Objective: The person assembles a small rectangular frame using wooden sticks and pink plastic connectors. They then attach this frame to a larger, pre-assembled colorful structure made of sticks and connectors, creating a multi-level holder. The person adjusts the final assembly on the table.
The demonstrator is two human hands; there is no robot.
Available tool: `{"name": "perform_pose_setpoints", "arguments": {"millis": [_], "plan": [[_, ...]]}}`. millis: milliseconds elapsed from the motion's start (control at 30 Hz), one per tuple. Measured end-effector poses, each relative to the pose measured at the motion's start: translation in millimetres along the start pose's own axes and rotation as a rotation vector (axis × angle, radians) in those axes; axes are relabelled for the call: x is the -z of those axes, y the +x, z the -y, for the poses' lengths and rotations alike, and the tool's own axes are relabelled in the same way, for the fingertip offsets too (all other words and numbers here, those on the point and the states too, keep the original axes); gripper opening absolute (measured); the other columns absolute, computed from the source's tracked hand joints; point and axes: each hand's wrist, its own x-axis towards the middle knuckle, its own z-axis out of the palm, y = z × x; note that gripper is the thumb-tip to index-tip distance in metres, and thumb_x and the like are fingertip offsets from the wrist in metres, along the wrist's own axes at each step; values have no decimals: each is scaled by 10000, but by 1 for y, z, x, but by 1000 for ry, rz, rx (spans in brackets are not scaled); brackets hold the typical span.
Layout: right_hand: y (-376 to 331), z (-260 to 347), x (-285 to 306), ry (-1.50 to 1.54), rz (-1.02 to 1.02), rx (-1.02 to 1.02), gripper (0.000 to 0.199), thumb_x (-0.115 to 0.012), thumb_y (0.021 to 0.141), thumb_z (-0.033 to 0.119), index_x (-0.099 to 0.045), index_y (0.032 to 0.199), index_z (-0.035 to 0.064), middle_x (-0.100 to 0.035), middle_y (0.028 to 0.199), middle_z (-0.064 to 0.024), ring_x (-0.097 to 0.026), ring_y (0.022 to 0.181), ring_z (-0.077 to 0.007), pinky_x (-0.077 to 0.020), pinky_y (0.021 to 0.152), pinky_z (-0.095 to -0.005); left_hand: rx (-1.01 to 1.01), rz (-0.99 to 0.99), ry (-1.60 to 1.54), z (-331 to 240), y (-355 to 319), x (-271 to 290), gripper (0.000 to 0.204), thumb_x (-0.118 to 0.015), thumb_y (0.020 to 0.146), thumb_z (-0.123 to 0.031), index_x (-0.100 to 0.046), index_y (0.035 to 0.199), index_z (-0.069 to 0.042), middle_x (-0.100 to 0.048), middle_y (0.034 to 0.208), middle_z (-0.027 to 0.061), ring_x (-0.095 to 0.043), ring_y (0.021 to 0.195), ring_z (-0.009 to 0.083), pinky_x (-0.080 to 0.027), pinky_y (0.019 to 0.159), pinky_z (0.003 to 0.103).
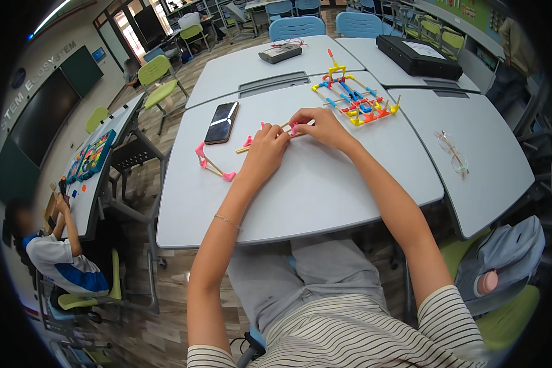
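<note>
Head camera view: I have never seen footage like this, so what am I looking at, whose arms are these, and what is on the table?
The camera sits on a person's head and looks down, so the wide lens bends the edges. The two bare arms rising from the lower edge are that person's own. The left hand and right hand together pinch a thin wooden stick with pink connectors. On the grey table also lie a pink-cornered stick piece, a dark phone, a multicoloured stick frame and glasses. Another person sits at far left.
</note>
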Motion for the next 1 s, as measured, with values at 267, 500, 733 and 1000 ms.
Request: {"name": "perform_pose_setpoints", "arguments": {"millis": [267,500,733,1000], "plan": [[-8,8,-5,-264,162,-18,200,-736,764,154,-717,932,48,-722,855,-99,-677,786,-190,-516,732,-317,221,-174,203,21,-18,24,253,-681,835,-90,-641,1081,-43,-602,1021,86,-528,971,275,-432,821,390],[-8,10,0,-549,101,-70,168,-706,794,241,-718,888,102,-683,909,-95,-664,877,-248,-516,759,-366,365,-49,176,43,-35,23,170,-661,854,-75,-665,1009,-6,-626,956,126,-540,987,284,-460,855,396],[-10,7,-2,-598,23,-34,211,-678,846,292,-719,902,92,-648,944,-109,-647,873,-267,-509,756,-388,387,-190,-17,41,-27,19,112,-620,889,-44,-668,974,11,-630,916,112,-614,760,222,-501,707,318],[-3,-3,-10,-508,-155,141,220,-652,878,272,-709,913,63,-649,924,-113,-593,936,-276,-495,813,-388,598,19,-700,13,-18,23,132,-610,915,-72,-636,1005,20,-610,763,18,-574,690,63,-471,623,224]]}}
